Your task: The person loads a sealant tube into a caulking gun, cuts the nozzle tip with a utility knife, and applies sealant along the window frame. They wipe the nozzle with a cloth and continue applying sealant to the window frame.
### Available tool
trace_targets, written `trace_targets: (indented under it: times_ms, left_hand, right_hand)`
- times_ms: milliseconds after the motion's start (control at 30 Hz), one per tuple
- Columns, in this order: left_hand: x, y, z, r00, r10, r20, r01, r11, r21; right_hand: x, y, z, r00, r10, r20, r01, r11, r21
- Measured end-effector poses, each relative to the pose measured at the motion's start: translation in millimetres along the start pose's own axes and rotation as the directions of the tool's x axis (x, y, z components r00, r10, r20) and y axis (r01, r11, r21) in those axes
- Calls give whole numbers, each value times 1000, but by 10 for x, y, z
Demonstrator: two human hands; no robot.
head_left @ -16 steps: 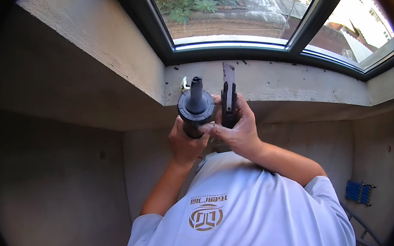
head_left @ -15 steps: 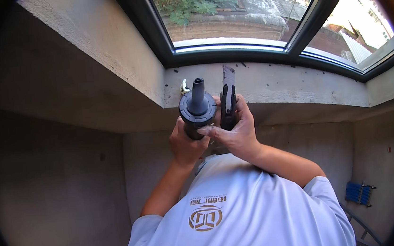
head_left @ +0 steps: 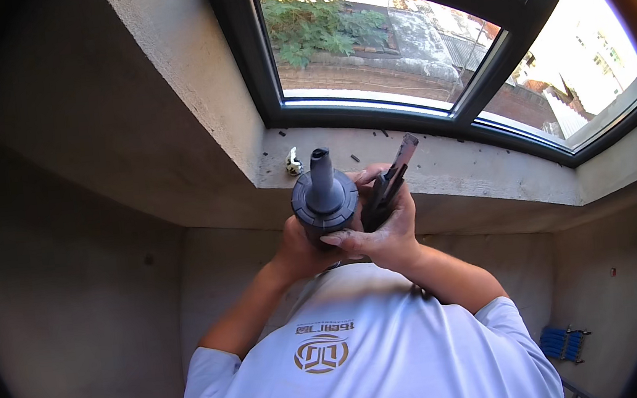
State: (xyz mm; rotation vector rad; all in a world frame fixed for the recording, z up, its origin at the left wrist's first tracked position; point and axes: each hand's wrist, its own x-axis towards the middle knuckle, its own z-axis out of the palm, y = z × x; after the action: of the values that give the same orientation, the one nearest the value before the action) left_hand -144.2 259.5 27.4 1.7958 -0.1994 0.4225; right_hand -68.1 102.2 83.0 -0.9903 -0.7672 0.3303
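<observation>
In front of my chest I hold a dark grey cartridge [head_left: 324,197] upright, its tapered nozzle pointing up at me. My left hand [head_left: 296,249] grips the cartridge body from the left and below. My right hand [head_left: 385,232] holds a flat black tool [head_left: 391,180] that leans up and to the right, beside the cartridge. The fingertips of my right hand rest on the rim of the cartridge cap. Both hands hide the lower part of the cartridge.
A bare concrete window sill [head_left: 469,169] runs just beyond my hands, with a small white object [head_left: 293,163] and several dark bits on it. Above it is a dark-framed window [head_left: 478,103]. Rough concrete walls lie to the left. Blue items [head_left: 565,342] lie on the floor at the lower right.
The cartridge has dropped slightly toward my chest. The black tool, nearly upright before, now leans to the right.
</observation>
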Motion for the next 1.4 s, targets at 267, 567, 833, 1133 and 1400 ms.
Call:
trace_targets:
  times_ms: [267, 567, 833, 1133, 1400]
  left_hand:
    - [52, -33, -184, 969, 80, 232, 99, 737, -669]
    - [-284, -3, -92, 975, -221, -13, 186, 853, -488]
    - [-455, -150, -72, 993, -107, -56, 84, 944, -318]
    - [-394, -19, -56, 988, -154, -18, 138, 926, -352]
    - [-439, -105, -9, 991, -135, 5, 129, 929, -347]
  right_hand:
    - [22, -189, 95, 974, 207, 93, -203, 978, -56]
    - [-90, -760, -165, 926, 362, 107, -352, 931, -99]
    - [-255, -1061, -150, 833, 483, 271, -488, 871, -54]
    - [-514, -839, -243, 836, 516, 189, -537, 839, 88]
    - [-529, -798, -275, 850, 513, 124, -523, 849, 74]
